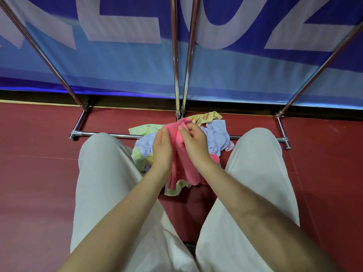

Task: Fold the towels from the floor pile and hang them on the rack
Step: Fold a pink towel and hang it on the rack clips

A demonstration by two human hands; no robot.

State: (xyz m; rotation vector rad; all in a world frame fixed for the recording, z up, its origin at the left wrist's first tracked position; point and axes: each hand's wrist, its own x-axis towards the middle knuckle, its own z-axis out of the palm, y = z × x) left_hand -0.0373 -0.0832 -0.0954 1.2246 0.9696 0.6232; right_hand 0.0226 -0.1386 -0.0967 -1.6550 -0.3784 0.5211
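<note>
A pink towel [179, 165] hangs crumpled between both hands above the floor pile [216, 138] of lilac, pale green and yellow towels. My left hand [162, 148] holds the towel's left side, fingers along the cloth with the thumb near its top edge. My right hand [195, 143] pinches the upper edge with curled fingers. The pile lies on the red floor between my knees, right at the foot of the metal rack [177, 55]. The rack's upper bars are out of view.
The rack's chrome base bar [110, 134] runs across the floor in front of my knees, with slanted legs at left [39, 50] and right [318, 69]. A blue banner [117, 61] with large white letters hangs behind. My legs [110, 193] in light trousers flank the pile.
</note>
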